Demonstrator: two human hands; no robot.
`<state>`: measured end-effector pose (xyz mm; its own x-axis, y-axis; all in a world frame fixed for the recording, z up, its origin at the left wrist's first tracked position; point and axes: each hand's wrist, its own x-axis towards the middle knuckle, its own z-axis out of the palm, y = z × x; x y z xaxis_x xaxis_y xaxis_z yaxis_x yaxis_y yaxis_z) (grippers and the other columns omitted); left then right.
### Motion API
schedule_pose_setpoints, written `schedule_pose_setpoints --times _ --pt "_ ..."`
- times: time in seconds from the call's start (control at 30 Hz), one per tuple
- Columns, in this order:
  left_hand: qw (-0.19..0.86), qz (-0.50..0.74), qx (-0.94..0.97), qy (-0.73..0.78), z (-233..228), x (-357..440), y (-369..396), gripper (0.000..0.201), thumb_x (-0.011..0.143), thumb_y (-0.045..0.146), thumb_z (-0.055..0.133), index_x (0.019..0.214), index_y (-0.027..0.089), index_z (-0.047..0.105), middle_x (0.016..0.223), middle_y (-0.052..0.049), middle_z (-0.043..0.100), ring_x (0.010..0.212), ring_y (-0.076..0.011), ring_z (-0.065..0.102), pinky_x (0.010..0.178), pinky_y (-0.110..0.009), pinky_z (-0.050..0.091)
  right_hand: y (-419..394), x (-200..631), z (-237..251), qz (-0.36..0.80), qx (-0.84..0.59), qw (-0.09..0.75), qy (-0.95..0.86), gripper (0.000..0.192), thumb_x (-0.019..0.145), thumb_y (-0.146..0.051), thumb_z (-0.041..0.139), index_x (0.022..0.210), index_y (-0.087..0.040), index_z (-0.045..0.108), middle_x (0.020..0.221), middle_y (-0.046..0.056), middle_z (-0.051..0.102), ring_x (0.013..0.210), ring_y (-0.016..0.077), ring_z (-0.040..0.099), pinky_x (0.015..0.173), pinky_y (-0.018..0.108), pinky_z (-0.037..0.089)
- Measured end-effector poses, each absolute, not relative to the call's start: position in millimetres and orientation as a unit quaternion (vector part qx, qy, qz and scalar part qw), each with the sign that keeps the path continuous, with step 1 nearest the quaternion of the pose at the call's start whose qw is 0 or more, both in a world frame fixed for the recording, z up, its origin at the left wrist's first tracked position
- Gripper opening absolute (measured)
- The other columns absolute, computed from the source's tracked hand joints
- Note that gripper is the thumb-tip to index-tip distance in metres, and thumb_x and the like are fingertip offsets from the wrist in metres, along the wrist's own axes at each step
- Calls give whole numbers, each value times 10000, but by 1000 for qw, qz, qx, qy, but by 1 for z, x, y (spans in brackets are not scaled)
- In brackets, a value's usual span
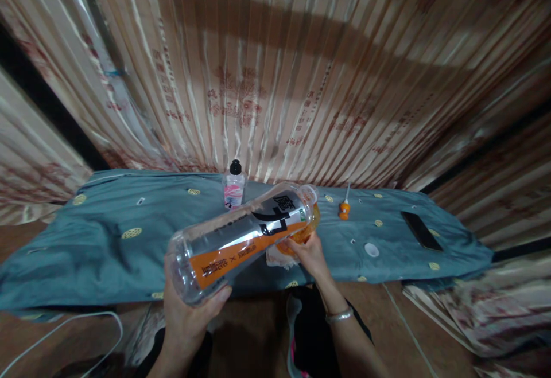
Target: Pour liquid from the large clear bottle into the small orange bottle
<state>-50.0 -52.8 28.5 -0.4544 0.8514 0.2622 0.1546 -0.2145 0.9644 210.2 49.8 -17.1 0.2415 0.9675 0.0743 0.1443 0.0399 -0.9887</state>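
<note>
A large clear plastic bottle (241,234) with an orange and silver label slants across the middle, its neck pointing up and to the right. My left hand (189,309) is wrapped around its base. Beside the bottle's neck, my right hand (309,252) grips a translucent orange container (297,240), mostly hidden behind the bottle and my fingers. I cannot tell whether the bottle's mouth touches it. Something whitish and crumpled, like a tissue (279,258), shows below the container. A small clear bottle (233,190) with a black cap and pink label stands behind.
A blue-green cloth (163,211) with yellow patches covers the long surface. To the right lie an orange piece with a thin pale stem (344,210), a white round cap (371,250) and a dark phone (420,230). Pleated curtains (275,80) hang behind. A white cable (116,323) loops at lower left.
</note>
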Motion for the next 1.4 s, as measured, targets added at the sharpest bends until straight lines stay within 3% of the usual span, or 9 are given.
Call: schedule_pose_setpoints --times 0.43,0.63,0.93,1.4 --pt "290 648 415 570 47 -35 -55 563 506 467 907 893 204 593 950 -61 707 880 -292 716 772 -422 622 49 210 -16 377 -591 530 -477 649 517 -524 915 1008 -193 649 967 108 809 873 308 775 785 410 620" --pt "282 673 375 571 46 -27 -58 544 539 478 889 912 207 600 986 -59 665 1016 -306 669 918 -470 564 48 210 -13 372 -601 526 -473 588 519 -497 904 962 -209 644 937 95 810 857 311 773 772 415 620" --pt "282 637 427 576 44 -37 -55 545 514 425 907 893 203 585 1013 -77 704 929 -294 711 812 -427 615 48 209 -13 381 -591 530 -474 615 524 -509 898 983 -197 632 970 121 803 881 326 769 798 439 617" --pt "285 672 375 571 50 -26 -59 533 546 455 880 920 223 580 1057 -64 684 993 -292 680 897 -441 577 46 208 -8 379 -591 537 -468 564 525 -484 901 951 -220 643 926 83 815 844 304 779 762 411 629"
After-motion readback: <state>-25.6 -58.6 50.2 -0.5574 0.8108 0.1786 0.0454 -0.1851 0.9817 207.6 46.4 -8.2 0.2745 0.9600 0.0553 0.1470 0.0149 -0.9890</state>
